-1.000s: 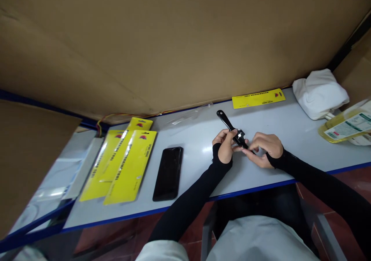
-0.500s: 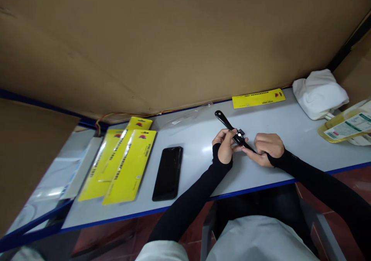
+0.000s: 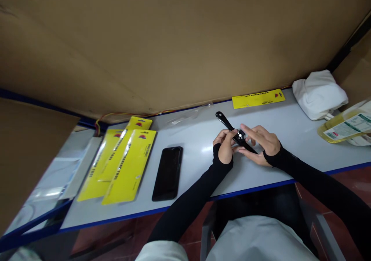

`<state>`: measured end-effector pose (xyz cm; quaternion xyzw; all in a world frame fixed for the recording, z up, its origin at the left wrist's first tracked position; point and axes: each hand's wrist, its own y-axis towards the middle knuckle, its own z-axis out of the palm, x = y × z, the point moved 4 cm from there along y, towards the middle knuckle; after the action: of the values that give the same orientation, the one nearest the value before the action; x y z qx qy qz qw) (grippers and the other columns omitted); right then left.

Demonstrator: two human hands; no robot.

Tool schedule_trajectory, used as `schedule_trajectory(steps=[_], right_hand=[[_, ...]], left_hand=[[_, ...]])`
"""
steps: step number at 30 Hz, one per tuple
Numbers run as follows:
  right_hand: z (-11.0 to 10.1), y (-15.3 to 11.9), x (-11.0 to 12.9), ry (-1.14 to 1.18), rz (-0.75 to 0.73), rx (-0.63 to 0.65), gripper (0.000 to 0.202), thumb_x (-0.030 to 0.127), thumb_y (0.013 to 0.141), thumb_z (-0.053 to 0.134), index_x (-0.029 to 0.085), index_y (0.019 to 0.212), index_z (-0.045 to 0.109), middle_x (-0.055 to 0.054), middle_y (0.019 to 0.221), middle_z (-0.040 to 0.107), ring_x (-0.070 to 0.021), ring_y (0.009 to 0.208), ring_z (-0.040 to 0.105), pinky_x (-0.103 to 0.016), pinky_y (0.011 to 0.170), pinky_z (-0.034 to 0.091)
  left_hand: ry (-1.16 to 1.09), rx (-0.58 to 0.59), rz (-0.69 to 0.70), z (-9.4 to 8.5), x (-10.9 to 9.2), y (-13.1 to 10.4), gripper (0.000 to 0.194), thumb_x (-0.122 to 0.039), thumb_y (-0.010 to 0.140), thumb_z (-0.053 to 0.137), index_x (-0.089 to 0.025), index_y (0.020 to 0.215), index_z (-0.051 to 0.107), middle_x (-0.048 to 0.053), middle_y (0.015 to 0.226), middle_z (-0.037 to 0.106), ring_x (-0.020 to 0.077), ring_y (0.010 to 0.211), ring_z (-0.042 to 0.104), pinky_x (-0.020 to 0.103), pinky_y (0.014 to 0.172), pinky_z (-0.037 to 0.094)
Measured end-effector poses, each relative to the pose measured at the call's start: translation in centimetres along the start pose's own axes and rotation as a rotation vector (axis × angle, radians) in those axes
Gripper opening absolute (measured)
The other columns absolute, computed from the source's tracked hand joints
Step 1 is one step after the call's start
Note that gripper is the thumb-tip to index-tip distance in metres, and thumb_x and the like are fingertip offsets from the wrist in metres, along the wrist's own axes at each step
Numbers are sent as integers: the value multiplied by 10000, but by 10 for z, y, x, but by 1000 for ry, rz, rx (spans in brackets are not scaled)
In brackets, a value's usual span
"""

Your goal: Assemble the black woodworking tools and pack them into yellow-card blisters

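Note:
A black metal tool (image 3: 224, 121) with two long handles and a small silver part at its middle is held above the table. My left hand (image 3: 225, 147) is wrapped round it left of the middle. At its lower right handle is my right hand (image 3: 262, 143), thumb along the underside and index finger stretched toward the silver part. The other fingers of the right hand partly hide that handle.
Yellow cards in clear packaging (image 3: 130, 168) lie at the left beside a black phone (image 3: 167, 173). Farther back are clear plastic (image 3: 189, 115) and another yellow card (image 3: 259, 98). A white cloth bundle (image 3: 319, 92) and a bottle of yellow liquid (image 3: 344, 127) stand at the right.
The fingers of my right hand have uncurled and the index finger now reaches over the tool's middle. My left hand and the tool have barely moved.

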<state>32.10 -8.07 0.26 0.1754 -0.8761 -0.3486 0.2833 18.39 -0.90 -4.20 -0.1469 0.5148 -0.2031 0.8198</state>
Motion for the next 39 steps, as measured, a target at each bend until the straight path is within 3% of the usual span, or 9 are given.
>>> schedule_trajectory(steps=[4, 9, 13, 19, 23, 28, 32, 37, 39], right_hand=[[-3, -1, -2, -15, -24, -58, 150, 312, 904, 804, 197, 964, 729, 18, 708, 598, -106, 548, 539, -236, 516, 462], [0, -2, -5, 5, -43, 42, 466, 304, 932, 772, 201, 1376, 675, -39, 935, 691, -127, 677, 636, -234, 563, 523], [-3, -2, -3, -14, -120, -51, 36, 191, 907, 778, 187, 920, 745, -15, 788, 672, -111, 607, 624, -234, 552, 502], [-3, 0, -3, 3, -2, -9, 281, 309, 946, 747, 189, 1197, 708, -44, 909, 712, -125, 647, 631, -237, 534, 505], [-5, -1, -1, -53, -54, -74, 233, 270, 919, 765, 227, 758, 603, 44, 611, 519, -110, 508, 477, -251, 481, 407], [-4, 2, -1, 29, 26, -33, 167, 330, 932, 764, 206, 956, 654, -5, 783, 646, -108, 570, 546, -233, 491, 429], [-5, 2, 4, 43, -67, -43, 334, 260, 931, 756, 231, 679, 539, 51, 583, 508, -99, 482, 459, -249, 473, 381], [-2, 2, 0, 23, 7, -6, 240, 342, 930, 787, 188, 1092, 701, -11, 805, 661, -116, 586, 565, -241, 496, 440], [-2, 1, 0, -17, -32, -11, 166, 319, 932, 781, 193, 1005, 701, 0, 741, 633, -124, 575, 556, -253, 501, 435]], left_hand=[[32, 32, -47, 1, 7, -1, 446, -335, 544, 900, -191, 733, 523, -7, 718, 697, 191, 586, 729, 236, 475, 561], [80, 29, -39, 1, 7, -2, 425, -364, 564, 896, -195, 744, 550, -18, 679, 675, 172, 556, 703, 247, 484, 574], [30, 33, -62, 0, 6, -1, 461, -345, 546, 913, -200, 745, 524, 8, 760, 723, 217, 643, 755, 298, 536, 621], [39, 19, -40, 2, 3, -3, 471, -371, 543, 905, -195, 736, 514, 24, 780, 739, 247, 663, 775, 301, 523, 615], [27, 26, -45, 2, 2, -3, 471, -369, 549, 902, -197, 751, 514, 27, 777, 736, 268, 682, 788, 318, 542, 624], [15, 25, -34, 0, 3, -1, 463, -355, 559, 898, -199, 748, 505, 17, 748, 726, 271, 673, 788, 300, 525, 610], [7, 31, -45, -1, 5, 1, 465, -362, 566, 902, -202, 761, 511, 31, 777, 743, 275, 707, 794, 303, 536, 613], [9, 5, -30, -1, 4, 0, 462, -352, 558, 898, -203, 746, 504, 12, 756, 722, 259, 699, 787, 294, 540, 608], [22, 4, -20, -1, 4, -1, 443, -357, 574, 892, -200, 750, 518, 12, 753, 717, 246, 683, 779, 284, 533, 602]])
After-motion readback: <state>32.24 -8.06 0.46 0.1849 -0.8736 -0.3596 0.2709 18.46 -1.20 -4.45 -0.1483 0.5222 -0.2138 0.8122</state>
